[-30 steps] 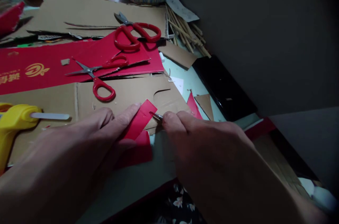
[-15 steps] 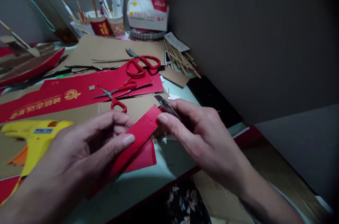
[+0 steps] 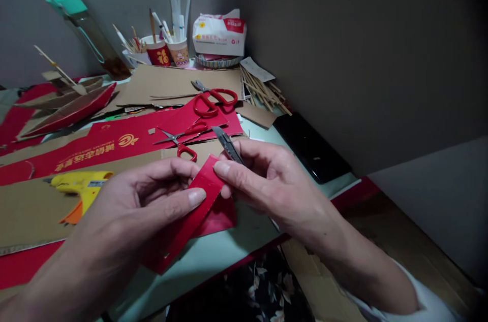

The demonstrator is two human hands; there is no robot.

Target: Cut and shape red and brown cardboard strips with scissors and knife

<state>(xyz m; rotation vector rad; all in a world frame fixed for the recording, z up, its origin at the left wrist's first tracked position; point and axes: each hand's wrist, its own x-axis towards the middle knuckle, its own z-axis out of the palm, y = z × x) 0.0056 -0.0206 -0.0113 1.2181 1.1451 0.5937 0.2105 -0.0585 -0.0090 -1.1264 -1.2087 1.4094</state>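
A: Holding a red card strip (image 3: 190,213) above the table (image 3: 229,251), both hands work at its upper end: the left hand (image 3: 145,210) is clamped on it between thumb and fingers, and the right hand (image 3: 267,185) pinches the top corner.

B: Anything else in the right hand?

A: A grey craft knife (image 3: 227,143), tucked in the same grip, blade pointing away from the strip.

B: What lies around the strip?

A: Beyond it, small red scissors (image 3: 179,140) on printed red card (image 3: 114,147); farther back, larger red scissors (image 3: 211,101). To its left, a yellow glue gun (image 3: 78,185).

B: How far along?

A: I judge the strip cut free; no folding or gluing shows.
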